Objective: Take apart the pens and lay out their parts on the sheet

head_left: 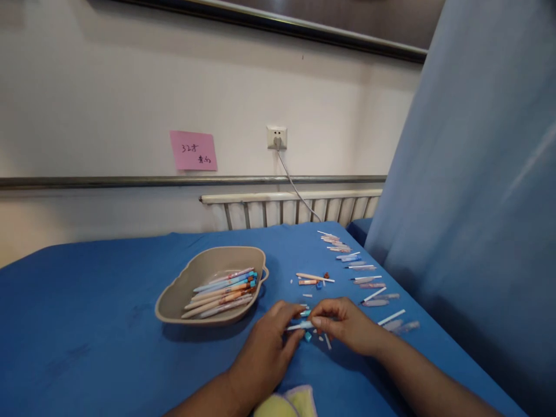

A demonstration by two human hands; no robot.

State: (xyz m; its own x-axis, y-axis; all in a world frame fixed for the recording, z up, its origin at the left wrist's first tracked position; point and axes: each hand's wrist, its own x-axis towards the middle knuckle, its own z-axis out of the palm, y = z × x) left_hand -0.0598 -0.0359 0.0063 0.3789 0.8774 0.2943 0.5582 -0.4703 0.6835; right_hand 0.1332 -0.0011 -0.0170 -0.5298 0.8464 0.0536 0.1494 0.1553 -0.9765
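Just right of centre, both hands meet over a light-blue and white pen (306,325), which lies level between them. My left hand (270,347) has thumb and index finger closed at its thin white end. The thumb and fingertips of my right hand (350,325) pinch its light-blue end. Under the fingers lie a teal pen piece (305,313), a small turquoise cap (308,336) and a few tiny white bits. Beyond the hands sit a peach pen barrel (310,276), an orange pen piece (307,282) and a small blue cap (319,285).
A beige basin (174,313) with several assembled pens (226,295) stands left of my hands. Groups of pen parts (376,302) line the right edge of the blue cloth (108,324). A yellow-green cloth (299,401) lies in front. A blue curtain (478,202) hangs at right.
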